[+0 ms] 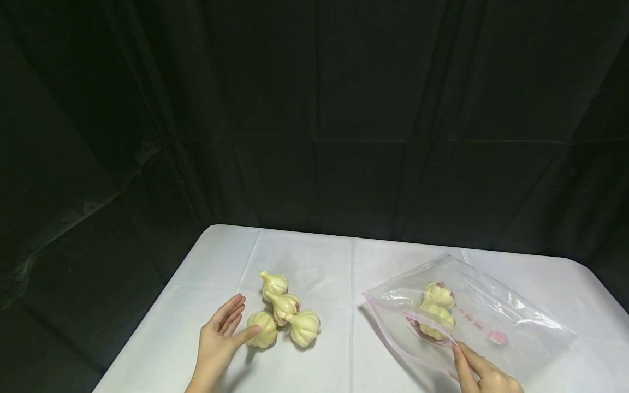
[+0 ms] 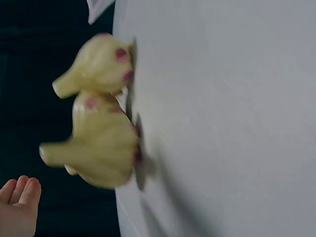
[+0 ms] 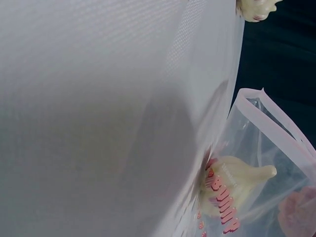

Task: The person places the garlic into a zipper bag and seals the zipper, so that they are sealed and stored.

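Several pale yellow garlic bulbs point(image 1: 283, 308) with purple patches lie bunched on the table at left of centre. My left hand point(image 1: 221, 334) is beside them, fingers extended and thumb spread, its thumb tip overlapping the nearest bulb point(image 1: 263, 334) in the head view. In the left wrist view that hand point(image 2: 19, 207) shows low at the left, apart from the front bulb point(image 2: 101, 160). With thumb and fingers my right hand point(image 1: 484, 374) pinches the pink-edged mouth of a clear plastic bag point(image 1: 506, 308). Two garlic bulbs point(image 1: 437, 295) show inside the bag, one point(image 3: 234, 180) behind its red print.
A white cloth covers the table point(image 1: 334, 273), its far edge meeting a black curtain point(image 1: 314, 120) behind. More black fabric hangs on the left. Between the bulbs and the bag runs a fold line in the cloth. A pink print point(image 1: 498, 338) marks the bag.
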A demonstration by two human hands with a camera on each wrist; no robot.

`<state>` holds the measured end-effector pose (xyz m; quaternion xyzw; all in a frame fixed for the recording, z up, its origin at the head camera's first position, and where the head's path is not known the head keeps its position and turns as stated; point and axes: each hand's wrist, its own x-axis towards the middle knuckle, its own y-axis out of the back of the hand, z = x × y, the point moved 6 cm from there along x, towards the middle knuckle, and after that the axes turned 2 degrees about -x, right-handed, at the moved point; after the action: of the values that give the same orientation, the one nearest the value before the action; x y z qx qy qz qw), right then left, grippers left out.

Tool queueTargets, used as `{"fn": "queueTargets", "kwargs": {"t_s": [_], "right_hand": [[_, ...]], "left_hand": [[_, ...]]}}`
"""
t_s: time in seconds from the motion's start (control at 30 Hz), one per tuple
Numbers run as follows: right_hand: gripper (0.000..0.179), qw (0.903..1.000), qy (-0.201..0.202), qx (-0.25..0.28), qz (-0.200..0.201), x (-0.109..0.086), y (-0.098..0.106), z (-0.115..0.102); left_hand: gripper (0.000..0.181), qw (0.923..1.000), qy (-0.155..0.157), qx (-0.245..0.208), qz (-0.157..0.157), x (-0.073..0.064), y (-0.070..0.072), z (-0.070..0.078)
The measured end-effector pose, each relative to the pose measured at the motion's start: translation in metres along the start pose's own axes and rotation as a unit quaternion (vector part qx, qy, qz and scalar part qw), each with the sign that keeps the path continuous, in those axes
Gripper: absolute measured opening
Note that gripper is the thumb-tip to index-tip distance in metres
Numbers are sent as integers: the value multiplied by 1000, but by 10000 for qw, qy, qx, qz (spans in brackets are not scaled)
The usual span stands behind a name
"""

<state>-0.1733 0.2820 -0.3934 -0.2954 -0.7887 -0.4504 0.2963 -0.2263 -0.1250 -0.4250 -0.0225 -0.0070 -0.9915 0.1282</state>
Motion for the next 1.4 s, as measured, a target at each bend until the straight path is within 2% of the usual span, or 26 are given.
{"fn": "queueTargets", "kwargs": {"t_s": [0.13,0.33,0.53,0.83,1.03,1.4], "right_hand": [[13,10000,-10,-39,-65,0,0,0],[14,9998,175,-47,-97,-1,0,1],[14,9995,312,-71,-25,-1,-1,2],[15,9997,225,-81,-55,0,0,1],[14,9996,292,-65,-8,1,0,0],[16,9997,142,-145,-115,2,0,-1]], "left_hand": [[71,9997,185,100,-144,4,5,-8],[77,9977,355,386,-419,4,3,-21],[83,9963,252,612,-540,4,1,-28],[90,9895,133,998,-1037,10,-6,-37],[94,9847,148,1299,-1148,14,-7,-41],[97,9754,108,1682,-1424,16,-10,-44]]}}
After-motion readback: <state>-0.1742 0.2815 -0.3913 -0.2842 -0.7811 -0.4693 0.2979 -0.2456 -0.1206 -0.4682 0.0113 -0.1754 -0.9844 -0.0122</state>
